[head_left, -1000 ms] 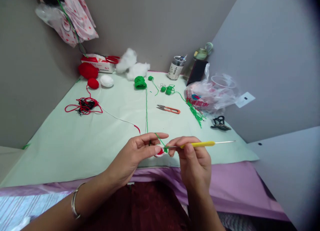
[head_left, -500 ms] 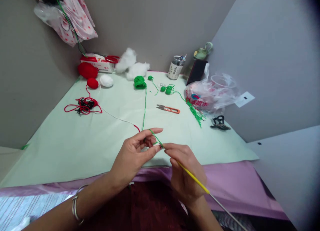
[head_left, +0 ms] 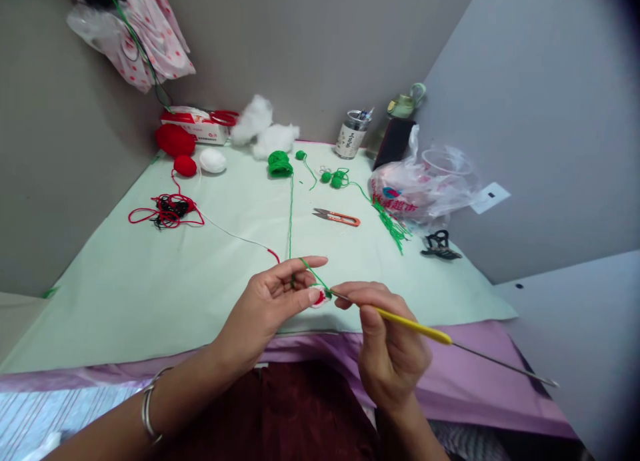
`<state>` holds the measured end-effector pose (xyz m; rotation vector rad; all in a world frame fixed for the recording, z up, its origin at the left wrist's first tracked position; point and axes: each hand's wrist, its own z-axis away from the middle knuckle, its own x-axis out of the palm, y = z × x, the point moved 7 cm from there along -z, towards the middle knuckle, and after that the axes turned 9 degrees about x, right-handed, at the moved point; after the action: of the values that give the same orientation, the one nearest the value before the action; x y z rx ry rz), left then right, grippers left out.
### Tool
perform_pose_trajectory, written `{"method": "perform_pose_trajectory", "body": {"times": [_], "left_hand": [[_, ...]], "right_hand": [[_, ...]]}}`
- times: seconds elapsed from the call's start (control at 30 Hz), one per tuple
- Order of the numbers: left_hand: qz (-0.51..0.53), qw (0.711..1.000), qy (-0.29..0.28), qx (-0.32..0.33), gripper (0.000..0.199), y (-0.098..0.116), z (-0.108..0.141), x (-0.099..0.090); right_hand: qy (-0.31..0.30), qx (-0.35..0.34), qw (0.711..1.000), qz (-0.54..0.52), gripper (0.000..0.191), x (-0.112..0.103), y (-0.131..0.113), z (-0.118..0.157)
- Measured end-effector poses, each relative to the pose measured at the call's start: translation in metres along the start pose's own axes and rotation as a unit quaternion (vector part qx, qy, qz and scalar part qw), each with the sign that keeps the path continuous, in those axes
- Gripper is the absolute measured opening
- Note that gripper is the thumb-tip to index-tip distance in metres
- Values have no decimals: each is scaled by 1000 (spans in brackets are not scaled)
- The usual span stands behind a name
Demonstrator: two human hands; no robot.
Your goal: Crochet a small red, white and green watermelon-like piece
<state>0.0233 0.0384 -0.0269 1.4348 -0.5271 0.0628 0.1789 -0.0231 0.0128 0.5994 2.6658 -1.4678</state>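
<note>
Between thumb and fingers, my left hand (head_left: 267, 304) pinches a small round crochet piece (head_left: 320, 296) with a red centre, a white ring and some green at its right edge. Green yarn (head_left: 291, 221) runs from a green yarn ball (head_left: 279, 164) to my left hand and over its raised index finger, then down to the piece. My right hand (head_left: 393, 344) grips a crochet hook (head_left: 415, 324) by its yellow handle. The hook's near tip meets the green edge of the piece; its other metal end points out to the lower right.
Orange thread snips (head_left: 340, 217) lie beyond my hands. Red yarn balls (head_left: 176, 141), a white yarn ball (head_left: 213, 160) and stuffing (head_left: 273, 140) sit at the back left. On the right are a plastic bag (head_left: 425, 184), cut green yarn (head_left: 393, 228) and a black hair claw (head_left: 441, 245).
My right hand has moved a little right and turned, so the hook lies flatter. More of the round piece's red and white face now shows. My left hand has barely moved.
</note>
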Motion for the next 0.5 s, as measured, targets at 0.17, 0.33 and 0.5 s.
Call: {"method": "perform_pose_trajectory", "body": {"times": [0.17,0.33,0.5], "left_hand": [[-35,999,0,25,35,3,1,5],[51,999,8,-9,49,-4,3,11],[146,982,-3,-121,50,-15,1,9]], "right_hand": [[-33,-54,996,68,30,7,-8,-1],[8,-146,965,216,42,15,-7,14],[60,-53,993,87,29,2,0,7]]}}
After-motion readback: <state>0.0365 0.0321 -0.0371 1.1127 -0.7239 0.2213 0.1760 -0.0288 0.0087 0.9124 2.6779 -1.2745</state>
